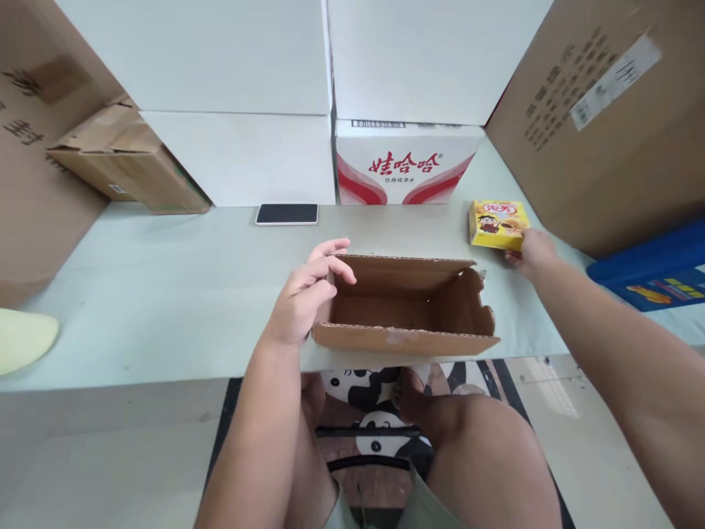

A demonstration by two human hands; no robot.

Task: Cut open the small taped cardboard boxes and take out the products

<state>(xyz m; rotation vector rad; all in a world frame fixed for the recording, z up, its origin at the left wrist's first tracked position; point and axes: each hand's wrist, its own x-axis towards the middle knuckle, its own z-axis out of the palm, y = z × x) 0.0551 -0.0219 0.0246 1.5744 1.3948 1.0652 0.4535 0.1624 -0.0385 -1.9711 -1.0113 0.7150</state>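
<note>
An open-topped brown cardboard box (407,339) stands near the table's front edge, with a ragged right end. At its left end is my left hand (302,297), its fingers curled over the rim and the thumb close by. The inside of the box that shows holds nothing. Off to the right, my right hand (533,253) grips the lower right corner of a small yellow snack box (499,223) with a cartoon figure on its top. Part of that corner is hidden by the fingers.
A phone-like dark slab (287,214) lies at the back, before white panels. Right of it stands a red-and-white carton (407,165). Large cardboard boxes flank both sides. A blue package (655,268) is at the right, a pale green object (25,340) at the left edge.
</note>
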